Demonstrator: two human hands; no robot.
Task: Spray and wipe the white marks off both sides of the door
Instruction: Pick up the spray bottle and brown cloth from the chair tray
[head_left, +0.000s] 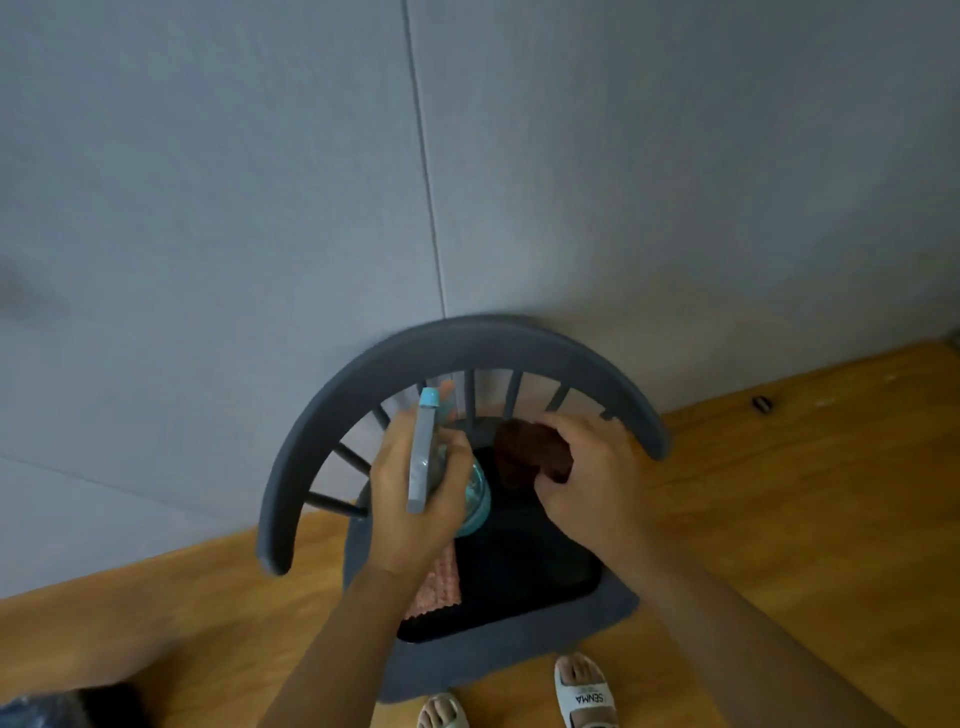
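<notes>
I see the bottle (470, 488), clear teal plastic with a grey sprayer and blue nozzle, gripped by my left hand (410, 499) above the chair (467, 338). My right hand (592, 478) pinches a dark brown cloth (524, 452) just beside it. Pink ribbed cloth (436, 587) lies on the black seat; curved grey spindle back, wood floor (779, 519).

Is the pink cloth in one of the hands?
No, the pink cloth lies on the chair; the right hand grips a brown cloth.
</notes>
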